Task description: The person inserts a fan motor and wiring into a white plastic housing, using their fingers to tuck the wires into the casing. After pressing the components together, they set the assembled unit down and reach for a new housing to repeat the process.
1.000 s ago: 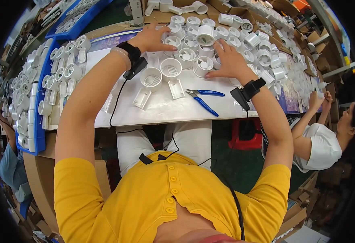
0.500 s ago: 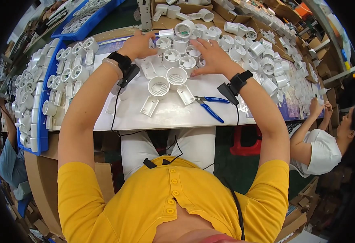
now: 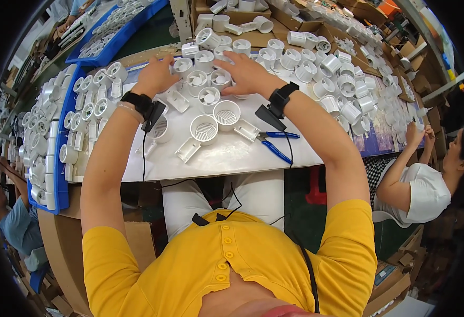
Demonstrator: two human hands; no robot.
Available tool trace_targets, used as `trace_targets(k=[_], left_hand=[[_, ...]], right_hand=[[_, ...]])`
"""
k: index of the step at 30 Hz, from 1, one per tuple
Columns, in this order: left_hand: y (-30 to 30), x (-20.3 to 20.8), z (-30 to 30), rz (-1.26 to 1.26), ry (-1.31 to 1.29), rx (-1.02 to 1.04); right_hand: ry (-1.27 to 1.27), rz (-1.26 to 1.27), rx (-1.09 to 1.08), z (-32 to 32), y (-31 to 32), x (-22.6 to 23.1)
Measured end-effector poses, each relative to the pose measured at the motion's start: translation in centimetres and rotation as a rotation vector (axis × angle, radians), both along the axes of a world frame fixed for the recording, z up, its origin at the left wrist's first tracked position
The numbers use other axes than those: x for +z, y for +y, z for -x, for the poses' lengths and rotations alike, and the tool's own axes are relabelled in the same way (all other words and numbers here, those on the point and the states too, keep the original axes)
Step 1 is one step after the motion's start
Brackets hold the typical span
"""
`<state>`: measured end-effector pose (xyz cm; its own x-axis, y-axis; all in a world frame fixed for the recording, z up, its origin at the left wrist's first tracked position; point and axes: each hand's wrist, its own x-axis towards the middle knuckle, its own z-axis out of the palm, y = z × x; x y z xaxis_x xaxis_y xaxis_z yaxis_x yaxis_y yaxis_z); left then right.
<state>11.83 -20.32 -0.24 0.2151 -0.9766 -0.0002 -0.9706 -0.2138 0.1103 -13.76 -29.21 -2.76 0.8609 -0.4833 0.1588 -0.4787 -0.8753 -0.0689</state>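
Note:
My left hand [image 3: 157, 76] and my right hand [image 3: 246, 75] flank a cluster of white round plastic housings with small fan blades inside. Fingers on both hands are apart, and neither grips anything. The left fingertips lie beside a fan housing [image 3: 182, 66]; the right fingers reach over and beside another fan housing [image 3: 221, 79]. One more fan housing [image 3: 208, 97] stands at the cluster's near side. Closer to me lie two grilled cups with short handles, a left cup [image 3: 204, 130] and a right cup [image 3: 226, 115]. Blue-handled cutting pliers [image 3: 279, 150] rest beside the right cup's handle.
A blue tray [image 3: 60, 182] full of white parts stands at the left. Many loose white cylinders [image 3: 346, 84] are heaped to the right. Cardboard boxes [image 3: 274, 31] sit behind. A co-worker [image 3: 417, 185] handles parts at the right; a red stool [image 3: 315, 187] is below the table.
Both hands have moved left, and the cluster of fan housings has shifted left between them. The view has tilted slightly, so the tray and pliers sit lower in it.

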Motion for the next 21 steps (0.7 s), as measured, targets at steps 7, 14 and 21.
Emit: trace_targets(k=[7,14,21], left_hand=[[0.6,-1.0,-2.3,0.078,0.095,-0.002],[1.3,-3.4,-4.8,0.283,0.163,-0.171],[1.5,-2.5,-3.6,0.219,0.183,-0.165]], right_hand=[[-0.074,-0.049,0.099,-2.9,-1.2,-0.4],[-0.016,-0.011,0.169,-5.6,-1.2,0.1],[-0.420,0.059,0.161,2.7,0.0,2.9]])
